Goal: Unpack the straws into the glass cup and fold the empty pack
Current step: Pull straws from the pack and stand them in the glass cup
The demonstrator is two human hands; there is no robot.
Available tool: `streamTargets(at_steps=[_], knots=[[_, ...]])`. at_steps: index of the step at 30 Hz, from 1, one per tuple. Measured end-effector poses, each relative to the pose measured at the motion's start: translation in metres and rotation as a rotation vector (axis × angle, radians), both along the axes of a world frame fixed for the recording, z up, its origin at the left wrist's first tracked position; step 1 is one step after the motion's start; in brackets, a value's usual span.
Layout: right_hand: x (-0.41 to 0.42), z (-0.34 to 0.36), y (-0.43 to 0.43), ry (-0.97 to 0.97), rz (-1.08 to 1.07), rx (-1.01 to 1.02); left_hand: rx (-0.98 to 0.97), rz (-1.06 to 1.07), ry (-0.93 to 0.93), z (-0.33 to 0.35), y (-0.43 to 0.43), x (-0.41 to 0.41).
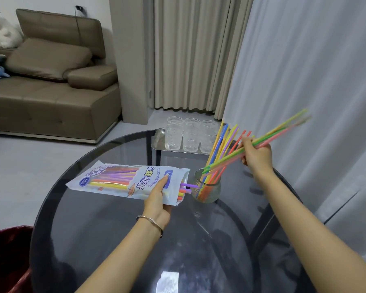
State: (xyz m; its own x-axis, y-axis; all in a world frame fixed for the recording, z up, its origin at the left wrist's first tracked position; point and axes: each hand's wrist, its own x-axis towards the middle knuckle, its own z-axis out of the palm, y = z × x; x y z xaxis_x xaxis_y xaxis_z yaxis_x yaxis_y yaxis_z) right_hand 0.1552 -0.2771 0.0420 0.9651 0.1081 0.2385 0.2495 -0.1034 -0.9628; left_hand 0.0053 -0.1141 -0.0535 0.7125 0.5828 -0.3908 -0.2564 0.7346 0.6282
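Observation:
A white printed straw pack lies flat on the round dark glass table, and my left hand grips its open right end. Several coloured straws still show inside, and a few tips poke out toward the glass cup. The cup stands just right of the pack and holds several straws that lean up and back. My right hand is above and right of the cup, closed on a bundle of green, yellow and pink straws. Their lower ends hover at the cup's mouth.
A metal tray with several clear plastic cups sits at the table's far edge. A dark red bin stands at the lower left. A brown sofa is far left and curtains hang close on the right.

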Motion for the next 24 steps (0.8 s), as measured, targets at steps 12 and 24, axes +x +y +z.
streamTargets(at_steps=[12, 24], knots=[[0.027, -0.014, 0.036, -0.075, 0.28, -0.405, 0.021, -0.014, -0.013, 0.004, 0.004, 0.0], [0.03, -0.012, 0.031, -0.084, 0.085, -0.225, 0.016, 0.011, 0.003, 0.003, 0.004, -0.001]])
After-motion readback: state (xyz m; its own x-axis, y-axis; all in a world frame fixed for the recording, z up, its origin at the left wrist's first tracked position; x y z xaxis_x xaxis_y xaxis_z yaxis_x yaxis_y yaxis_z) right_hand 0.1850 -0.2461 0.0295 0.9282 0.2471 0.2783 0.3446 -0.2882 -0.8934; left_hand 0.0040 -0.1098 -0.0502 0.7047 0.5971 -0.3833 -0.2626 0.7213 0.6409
